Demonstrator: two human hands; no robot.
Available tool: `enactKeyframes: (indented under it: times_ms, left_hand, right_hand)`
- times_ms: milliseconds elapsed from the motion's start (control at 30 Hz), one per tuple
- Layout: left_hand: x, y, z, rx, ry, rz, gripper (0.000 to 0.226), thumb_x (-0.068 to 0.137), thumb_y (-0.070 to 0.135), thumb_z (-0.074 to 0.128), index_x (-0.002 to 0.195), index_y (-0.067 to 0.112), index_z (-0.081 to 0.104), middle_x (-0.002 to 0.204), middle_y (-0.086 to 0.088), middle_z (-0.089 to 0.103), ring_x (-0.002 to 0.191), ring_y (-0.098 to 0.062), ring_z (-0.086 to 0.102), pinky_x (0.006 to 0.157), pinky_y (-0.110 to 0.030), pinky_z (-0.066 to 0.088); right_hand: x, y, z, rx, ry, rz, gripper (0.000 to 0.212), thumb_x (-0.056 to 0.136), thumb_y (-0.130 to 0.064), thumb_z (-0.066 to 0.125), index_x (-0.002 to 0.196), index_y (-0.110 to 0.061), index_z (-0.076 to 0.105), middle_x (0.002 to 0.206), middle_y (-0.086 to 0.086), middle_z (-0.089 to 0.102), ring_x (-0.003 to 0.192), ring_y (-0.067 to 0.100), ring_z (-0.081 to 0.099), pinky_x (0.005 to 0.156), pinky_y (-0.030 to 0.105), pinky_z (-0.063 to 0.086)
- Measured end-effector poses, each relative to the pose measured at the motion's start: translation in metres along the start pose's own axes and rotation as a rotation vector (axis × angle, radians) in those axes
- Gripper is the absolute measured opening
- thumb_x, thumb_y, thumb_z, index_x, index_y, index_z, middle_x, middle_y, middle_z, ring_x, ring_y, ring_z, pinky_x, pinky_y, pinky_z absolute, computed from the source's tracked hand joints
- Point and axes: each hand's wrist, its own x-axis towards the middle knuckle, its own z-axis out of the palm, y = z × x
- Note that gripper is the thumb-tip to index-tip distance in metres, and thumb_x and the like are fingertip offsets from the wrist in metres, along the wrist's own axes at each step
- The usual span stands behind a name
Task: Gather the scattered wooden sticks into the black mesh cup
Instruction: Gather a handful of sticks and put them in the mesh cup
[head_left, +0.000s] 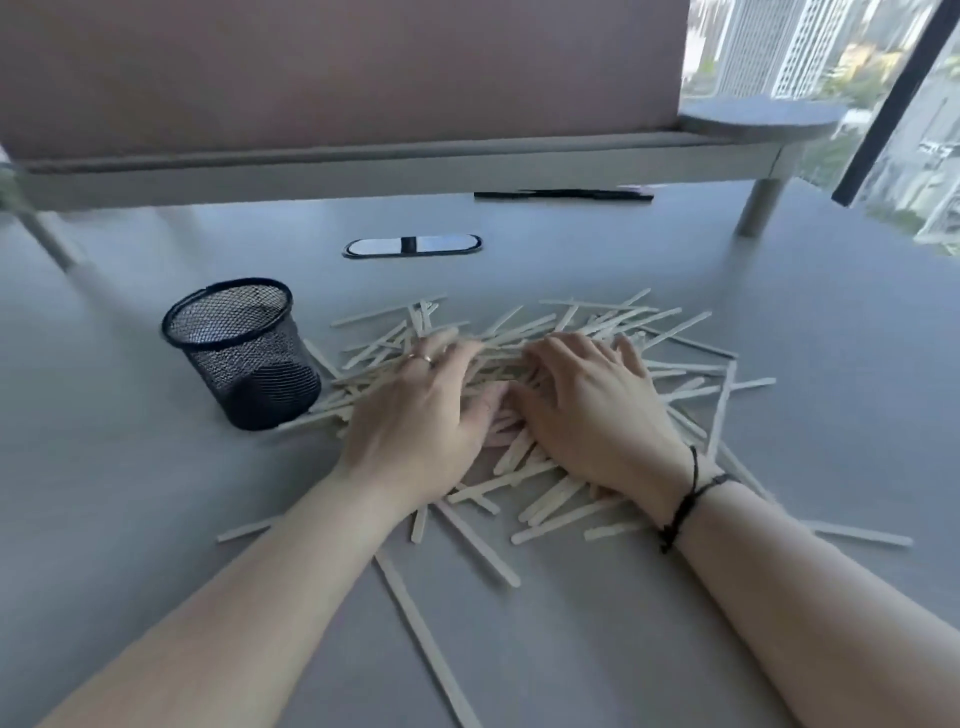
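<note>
A heap of pale wooden sticks (587, 325) lies scattered across the grey table (831, 338). The black mesh cup (244, 353) stands upright to the left of the heap, with no sticks visible inside. My left hand (421, 415) lies palm down on the left part of the heap, fingers spread over the sticks, a ring on one finger. My right hand (587, 410) lies palm down beside it, fingers bent over the sticks, a black cord on the wrist. The thumbs nearly meet in the middle. Loose sticks (447, 665) stretch towards me between my forearms.
A raised grey shelf (363, 171) on legs crosses the back of the table, with a brown panel behind it. A black pen (563, 195) lies under the shelf. An oval cable port (413, 245) sits in the tabletop. A window is at the right.
</note>
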Motion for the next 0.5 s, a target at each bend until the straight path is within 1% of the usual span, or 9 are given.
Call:
enactKeyframes:
  times_ms: [67, 133, 167, 233, 300, 333, 400, 433, 500]
  left_hand:
    - [-0.007, -0.001, -0.007, -0.021, 0.048, 0.019, 0.045, 0.099, 0.05, 0.042, 0.13, 0.022, 0.058, 0.144, 0.003, 0.054, 0.112, -0.024, 0.065, 0.076, -0.039, 0.056]
    - [-0.014, -0.004, -0.011, 0.001, 0.086, 0.04, 0.043, 0.098, 0.047, 0.041, 0.121, 0.018, 0.064, 0.132, 0.003, 0.064, 0.097, -0.022, 0.07, 0.062, -0.029, 0.048]
    - [-0.015, -0.005, -0.012, 0.011, 0.102, 0.051, 0.042, 0.098, 0.046, 0.04, 0.119, 0.018, 0.065, 0.126, 0.004, 0.067, 0.093, -0.021, 0.071, 0.06, -0.026, 0.044]
    - [-0.014, -0.004, -0.017, 0.011, 0.127, 0.061, 0.039, 0.1, 0.045, 0.042, 0.117, 0.019, 0.065, 0.114, 0.004, 0.072, 0.086, -0.021, 0.071, 0.059, -0.027, 0.045]
    - [-0.014, -0.007, -0.02, -0.009, 0.155, 0.043, 0.033, 0.101, 0.042, 0.046, 0.117, 0.02, 0.065, 0.103, 0.003, 0.074, 0.08, -0.023, 0.071, 0.056, -0.028, 0.042]
    - [-0.015, -0.009, -0.021, -0.009, 0.152, 0.021, 0.032, 0.101, 0.042, 0.047, 0.119, 0.022, 0.064, 0.101, 0.003, 0.074, 0.08, -0.023, 0.07, 0.056, -0.028, 0.04]
    - [-0.018, -0.012, -0.023, 0.01, 0.099, -0.042, 0.034, 0.101, 0.046, 0.045, 0.126, 0.028, 0.059, 0.112, 0.003, 0.073, 0.093, -0.024, 0.07, 0.062, -0.031, 0.046]
    - [-0.018, -0.012, -0.023, 0.013, 0.064, -0.079, 0.036, 0.1, 0.048, 0.043, 0.129, 0.031, 0.056, 0.118, 0.003, 0.071, 0.101, -0.024, 0.068, 0.069, -0.034, 0.049]
    - [-0.015, -0.011, -0.022, 0.002, 0.006, -0.132, 0.039, 0.098, 0.05, 0.043, 0.133, 0.035, 0.051, 0.127, 0.005, 0.067, 0.112, -0.023, 0.064, 0.083, -0.038, 0.049]
  right_hand:
    - [-0.007, -0.001, -0.004, 0.036, 0.016, 0.023, 0.053, 0.092, -0.064, 0.039, 0.13, -0.03, 0.055, 0.132, -0.003, 0.06, 0.13, 0.021, 0.05, 0.119, 0.052, 0.019]
    - [-0.013, -0.002, -0.005, 0.044, 0.031, -0.001, 0.051, 0.093, -0.064, 0.041, 0.126, -0.029, 0.058, 0.126, -0.002, 0.062, 0.126, 0.022, 0.054, 0.118, 0.052, 0.021]
    - [-0.015, -0.002, -0.006, 0.053, 0.045, -0.013, 0.049, 0.093, -0.063, 0.042, 0.124, -0.028, 0.06, 0.124, -0.002, 0.064, 0.123, 0.022, 0.055, 0.117, 0.052, 0.022]
    - [-0.015, -0.004, -0.012, 0.097, 0.09, -0.042, 0.046, 0.093, -0.061, 0.044, 0.118, -0.028, 0.064, 0.12, -0.002, 0.065, 0.118, 0.023, 0.058, 0.115, 0.049, 0.027]
    - [-0.017, -0.007, -0.016, 0.175, 0.178, -0.09, 0.043, 0.092, -0.059, 0.049, 0.111, -0.026, 0.068, 0.115, -0.002, 0.066, 0.11, 0.023, 0.059, 0.105, 0.041, 0.038]
    - [-0.019, -0.01, -0.017, 0.213, 0.217, -0.131, 0.043, 0.09, -0.062, 0.051, 0.104, -0.025, 0.07, 0.109, -0.003, 0.067, 0.104, 0.023, 0.06, 0.097, 0.038, 0.042]
    - [-0.027, -0.019, -0.02, 0.251, 0.238, -0.262, 0.047, 0.083, -0.07, 0.056, 0.087, -0.025, 0.069, 0.091, -0.008, 0.063, 0.089, 0.017, 0.057, 0.083, 0.034, 0.045]
    - [-0.031, -0.025, -0.02, 0.255, 0.206, -0.349, 0.049, 0.079, -0.073, 0.06, 0.078, -0.025, 0.066, 0.082, -0.01, 0.058, 0.081, 0.013, 0.053, 0.077, 0.032, 0.042]
    - [-0.04, -0.04, -0.022, 0.243, 0.058, -0.517, 0.052, 0.071, -0.077, 0.066, 0.065, -0.027, 0.055, 0.068, -0.014, 0.049, 0.07, 0.009, 0.042, 0.073, 0.027, 0.034]
